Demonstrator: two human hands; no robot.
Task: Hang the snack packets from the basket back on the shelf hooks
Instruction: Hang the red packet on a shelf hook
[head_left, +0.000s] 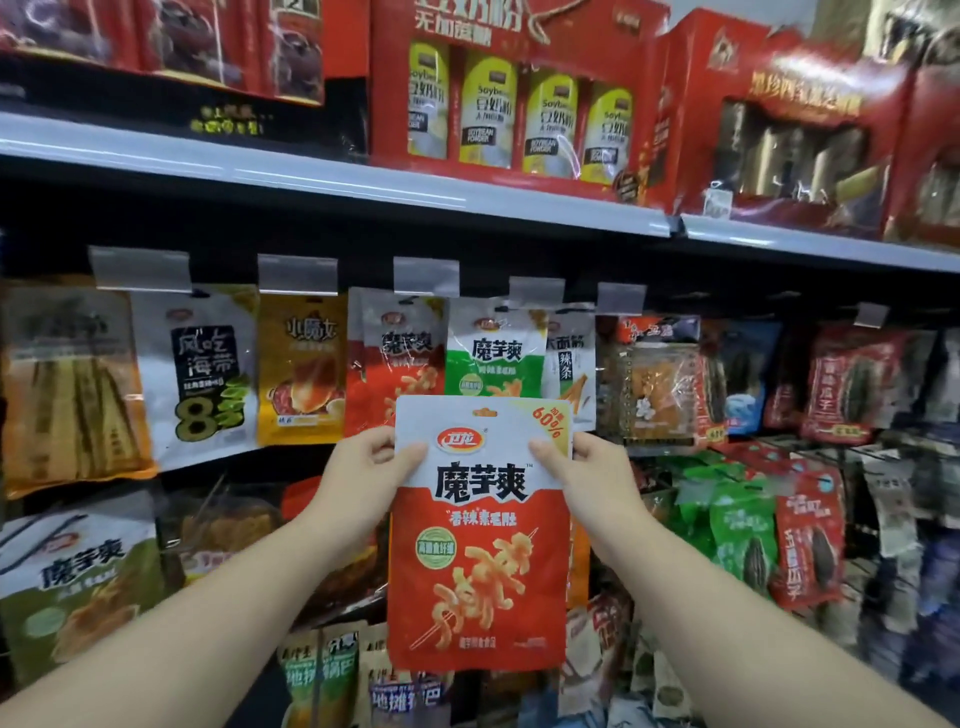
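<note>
A red and white snack packet with an orange skewer picture hangs upright in front of the shelf, held up in both hands. My left hand pinches its upper left edge, thumb on the front. My right hand pinches its upper right edge the same way. The packet's hang hole sits at its top, below a matching red packet and a green one that hang on hooks. No basket is in view.
Rows of hanging packets fill the hook wall: a white seaweed packet, a yellow one, red and green seed packets at right. Clear price tag holders top the hooks. A shelf edge above carries red gift boxes.
</note>
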